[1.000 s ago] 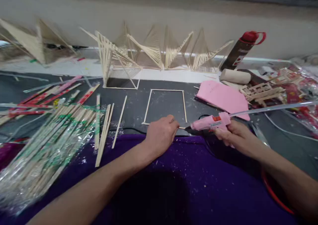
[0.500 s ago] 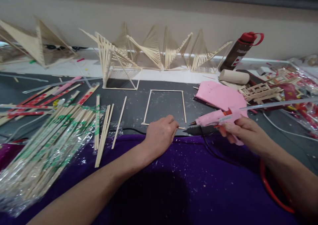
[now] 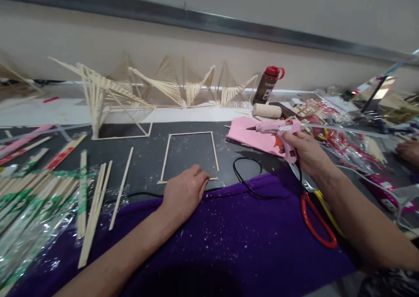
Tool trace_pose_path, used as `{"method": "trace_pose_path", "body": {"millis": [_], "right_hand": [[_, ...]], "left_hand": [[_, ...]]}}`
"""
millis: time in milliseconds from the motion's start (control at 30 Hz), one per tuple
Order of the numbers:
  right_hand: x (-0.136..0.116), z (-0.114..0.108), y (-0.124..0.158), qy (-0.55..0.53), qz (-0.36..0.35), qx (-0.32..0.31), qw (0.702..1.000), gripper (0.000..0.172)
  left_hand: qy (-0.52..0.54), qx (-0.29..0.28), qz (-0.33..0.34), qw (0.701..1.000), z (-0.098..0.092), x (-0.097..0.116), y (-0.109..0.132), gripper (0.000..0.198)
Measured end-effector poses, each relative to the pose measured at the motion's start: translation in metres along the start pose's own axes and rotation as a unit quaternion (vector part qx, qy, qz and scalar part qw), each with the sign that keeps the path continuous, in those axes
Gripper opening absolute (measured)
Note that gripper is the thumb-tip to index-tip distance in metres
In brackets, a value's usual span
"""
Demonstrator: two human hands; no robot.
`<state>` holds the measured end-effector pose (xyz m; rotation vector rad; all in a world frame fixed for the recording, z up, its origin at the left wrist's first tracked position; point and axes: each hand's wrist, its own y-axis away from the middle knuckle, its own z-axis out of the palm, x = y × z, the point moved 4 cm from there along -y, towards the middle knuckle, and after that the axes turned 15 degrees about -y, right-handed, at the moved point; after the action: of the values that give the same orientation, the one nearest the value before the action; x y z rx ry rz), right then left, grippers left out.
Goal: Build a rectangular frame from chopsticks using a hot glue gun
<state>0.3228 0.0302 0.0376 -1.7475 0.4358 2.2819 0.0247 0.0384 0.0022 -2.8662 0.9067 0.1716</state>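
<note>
My left hand (image 3: 185, 191) rests with curled fingers on the near side of a thin wooden stick frame (image 3: 191, 134) that lies flat on the dark mat (image 3: 147, 157), pinching its bottom stick. My right hand (image 3: 303, 150) grips a pink hot glue gun (image 3: 278, 129), lifted above the mat with its nozzle pointing left over a pink sheet (image 3: 248, 135). A clear glue stick juts from the gun's back. Its black cord (image 3: 248, 179) loops across the mat onto the purple cloth (image 3: 229, 240).
Bundles of wrapped chopsticks (image 3: 39, 201) and loose sticks (image 3: 94, 205) lie at the left. Finished stick models (image 3: 108, 96) line the wall, beside a brown bottle with a red cap (image 3: 268, 84). Red-handled scissors (image 3: 316, 218) lie right. Another person's hand (image 3: 407, 150) shows at far right.
My right hand has lifted the glue gun up and back to the right, away from the frame's corner. The camera has turned right. My left hand stays on the frame.
</note>
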Motion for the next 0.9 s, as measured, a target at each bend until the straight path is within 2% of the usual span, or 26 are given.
{"method": "trace_pose_path", "body": {"millis": [167, 300, 533, 600, 633, 667, 733, 767, 800, 833, 900], "right_hand": [[0.012, -0.014, -0.014, -0.025, 0.051, -0.032, 0.998, 0.027], [0.021, -0.020, -0.032, -0.009, 0.053, -0.036, 0.998, 0.029], [0.031, -0.004, -0.059, 0.118, 0.008, -0.016, 0.993, 0.029], [0.026, 0.000, -0.065, 0.198, -0.016, -0.015, 0.980, 0.031], [0.020, 0.001, -0.067, 0.280, -0.036, -0.014, 0.959, 0.032], [0.014, 0.002, -0.068, 0.396, -0.056, -0.020, 0.916, 0.032], [0.001, 0.003, -0.061, 0.588, -0.064, -0.024, 0.806, 0.035], [-0.007, 0.004, -0.053, 0.641, -0.076, -0.014, 0.764, 0.036], [-0.017, 0.007, -0.040, 0.667, -0.113, 0.010, 0.736, 0.036], [-0.023, 0.012, -0.023, 0.671, -0.152, 0.010, 0.726, 0.037], [-0.025, 0.025, 0.021, 0.640, -0.191, -0.043, 0.743, 0.040]], "left_hand": [[-0.003, -0.001, 0.001, 1.000, 0.000, -0.001, 0.000, 0.029], [-0.001, 0.005, 0.006, 1.000, 0.002, -0.001, 0.000, 0.029], [-0.006, 0.017, 0.001, 1.000, 0.001, 0.000, 0.001, 0.029], [-0.003, 0.014, 0.009, 1.000, 0.000, 0.001, 0.001, 0.029], [-0.004, 0.012, 0.012, 1.000, -0.001, 0.002, 0.001, 0.030], [-0.006, 0.011, 0.013, 1.000, -0.001, 0.002, 0.001, 0.030], [-0.011, 0.014, 0.009, 1.000, -0.002, 0.002, 0.000, 0.030], [-0.013, 0.016, 0.007, 1.000, -0.003, 0.002, 0.000, 0.031], [-0.014, 0.019, 0.007, 1.000, -0.003, 0.001, 0.000, 0.031], [-0.013, 0.021, 0.007, 1.000, -0.003, 0.001, -0.001, 0.031], [-0.008, 0.024, 0.013, 1.000, -0.004, 0.001, -0.001, 0.031]]}}
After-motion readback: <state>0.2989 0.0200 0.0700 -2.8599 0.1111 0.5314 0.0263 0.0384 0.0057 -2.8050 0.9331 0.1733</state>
